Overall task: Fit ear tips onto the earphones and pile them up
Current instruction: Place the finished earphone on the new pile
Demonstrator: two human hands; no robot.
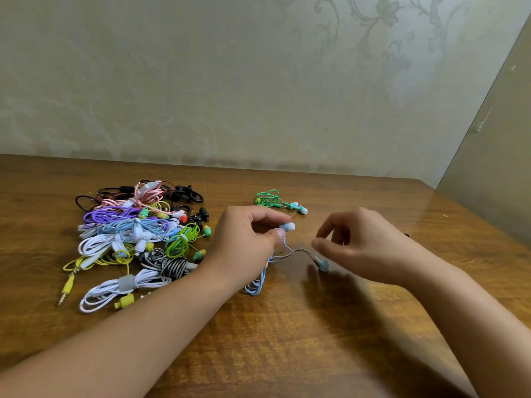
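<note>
A big pile of earphones (135, 239) is seen on the wooden table (287, 340), to the left of the blue earphones. Many colours are mixed in it: black, pink, purple, white, green and yellow. The cords are so tangled that the sets cannot be counted. A yellow plug (66, 288) is seen at the left edge of the pile.

The blue earphones (287, 227) are held by the left hand (247, 242). One bud is pinched between the thumb and the curled fingers, and only its pale tip is seen. The blue cord (257, 282) hangs down under the hand to the table and is partly hidden by the wrist. The other bud (323, 265) lies on the table, just to the right.

The right hand (362, 242) is held just above that other bud. Its thumb and first finger are closed together, but the hand is blurred, so it cannot be told whether something tiny is pinched there.

A green set of earphones (275, 200) lies behind the blue earphones, alone, with pale tips on its buds.
</note>
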